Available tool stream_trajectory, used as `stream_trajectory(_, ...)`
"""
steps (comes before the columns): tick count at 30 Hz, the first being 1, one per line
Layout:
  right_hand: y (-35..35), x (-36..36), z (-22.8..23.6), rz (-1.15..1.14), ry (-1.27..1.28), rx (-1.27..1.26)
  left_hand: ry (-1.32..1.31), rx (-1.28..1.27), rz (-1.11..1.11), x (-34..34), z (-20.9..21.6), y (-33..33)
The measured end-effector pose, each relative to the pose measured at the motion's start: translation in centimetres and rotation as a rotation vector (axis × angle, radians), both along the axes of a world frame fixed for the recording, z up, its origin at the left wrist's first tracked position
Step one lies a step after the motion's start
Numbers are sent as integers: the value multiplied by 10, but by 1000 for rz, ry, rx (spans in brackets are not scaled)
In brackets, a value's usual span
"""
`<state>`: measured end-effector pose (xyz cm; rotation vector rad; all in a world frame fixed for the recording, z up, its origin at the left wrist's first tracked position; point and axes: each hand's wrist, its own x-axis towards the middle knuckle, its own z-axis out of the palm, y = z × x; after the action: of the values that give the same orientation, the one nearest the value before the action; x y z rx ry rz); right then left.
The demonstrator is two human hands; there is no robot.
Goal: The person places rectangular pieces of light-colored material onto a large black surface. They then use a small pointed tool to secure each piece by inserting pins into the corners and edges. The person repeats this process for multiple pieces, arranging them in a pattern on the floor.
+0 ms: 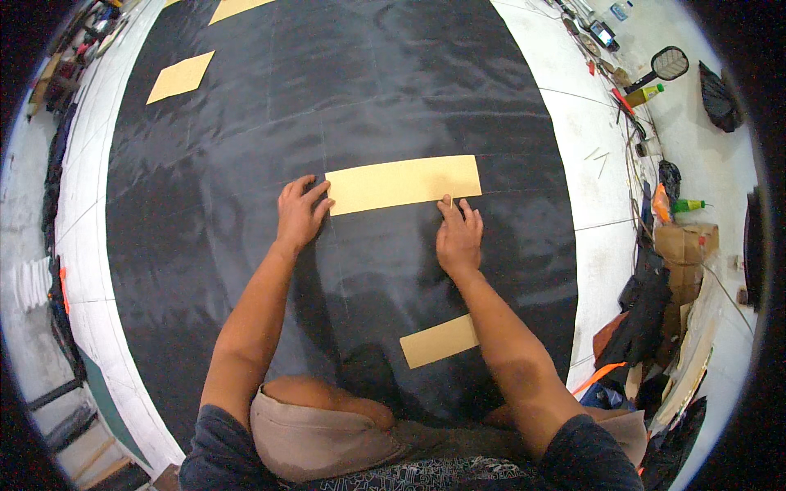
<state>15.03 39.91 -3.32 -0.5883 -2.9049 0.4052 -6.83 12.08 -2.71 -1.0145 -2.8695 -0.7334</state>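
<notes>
A long yellow card strip lies flat on a large sheet of shiny black fabric. My left hand rests at the strip's left end, its fingers apart and the fingertips against the short edge. At the lower edge, toward the right end, is my right hand. A thin pale stick, perhaps a marking pencil or chalk, shows between its fingers; its exact kind is too small to tell. Closer to my body lies a second, shorter card piece, partly hidden by my right forearm.
Another yellow card piece lies at the far left, and one more at the top edge. A white surface borders the fabric. Along the right are a racket-shaped swatter, a green-labelled bottle, a brown paper bag and black plastic.
</notes>
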Motion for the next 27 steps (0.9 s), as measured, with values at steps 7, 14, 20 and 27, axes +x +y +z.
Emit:
stream_trajectory(7,-1,-2,10,2,54,10,16,1,-44,-3,2,4)
stream_trajectory(14,-39,119,83,597,-517,-305,-1,-33,-36,0,7,5)
stream_trajectory(20,-23,226,60,292,-387,-86,5,-20,-33,0,3,2)
stream_trajectory(27,133,113,9,-223,-30,76,-35,-50,-46,-4,6,5)
